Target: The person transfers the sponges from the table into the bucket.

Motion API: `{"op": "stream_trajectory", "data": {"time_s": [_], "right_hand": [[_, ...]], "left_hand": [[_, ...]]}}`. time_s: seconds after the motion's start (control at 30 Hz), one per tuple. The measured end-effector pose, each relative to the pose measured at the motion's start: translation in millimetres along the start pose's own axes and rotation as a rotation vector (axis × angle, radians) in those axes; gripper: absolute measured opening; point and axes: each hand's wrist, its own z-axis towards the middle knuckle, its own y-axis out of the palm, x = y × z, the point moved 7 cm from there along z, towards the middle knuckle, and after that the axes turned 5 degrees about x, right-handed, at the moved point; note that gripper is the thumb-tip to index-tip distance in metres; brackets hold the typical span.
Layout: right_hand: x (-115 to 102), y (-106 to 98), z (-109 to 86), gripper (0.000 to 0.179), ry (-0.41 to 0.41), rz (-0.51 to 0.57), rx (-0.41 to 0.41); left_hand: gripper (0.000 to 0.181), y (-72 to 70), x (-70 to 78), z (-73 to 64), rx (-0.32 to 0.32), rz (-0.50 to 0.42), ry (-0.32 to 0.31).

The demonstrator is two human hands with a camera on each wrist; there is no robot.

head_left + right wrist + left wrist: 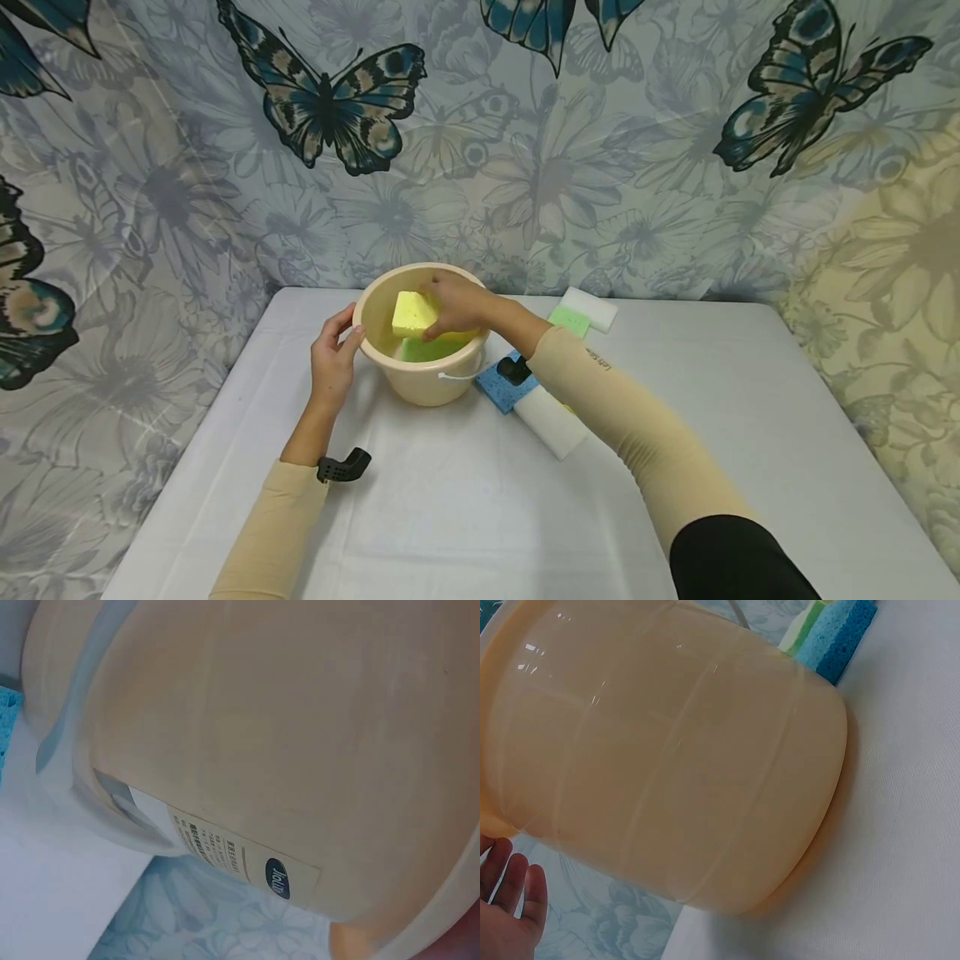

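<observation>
A yellow sponge block (414, 314) is sitting within the mouth of a beige plastic bucket (423, 387), where the right hand (459, 302) is grasping it between thumb and fingers. Below it, inside the bucket, a green sponge (426, 350) is showing. The left hand (332, 365) is touching the bucket's left rim, its fingers loosely extended and not clenched. A white handle (456, 377) is hanging at the bucket's near right side, and a printed label (247, 844) is adhering to its wall. Just right of the bucket a blue sponge (495, 389) is lying, with a white sponge block (551, 422) nearer the viewer; a pale green sponge (570, 319) and another white block (592, 308) are lying farther right and behind. The bucket is standing on a white-covered table (450, 517), before which, beyond the bucket, a butterfly-print backdrop (562, 217) is hanging.
</observation>
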Motion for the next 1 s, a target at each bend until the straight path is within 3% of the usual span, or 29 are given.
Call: {"op": "stream_trajectory", "data": {"time_s": [0.3, 0.67, 1.0], "right_hand": [[-6, 7, 5.7, 0.080, -0.043, -0.155, -0.043], [-7, 25, 7.5, 0.076, -0.008, -0.168, -0.168], [-6, 29, 11.4, 0.079, -0.004, -0.237, -0.189]], "left_hand": [[0.044, -0.3, -0.9, 1.5, -0.004, -0.008, 0.006], [0.043, 1.8, 0.8, -0.4, -0.002, -0.003, -0.003], [0.043, 1.5, 0.1, -0.1, -0.005, -0.016, 0.007]]}}
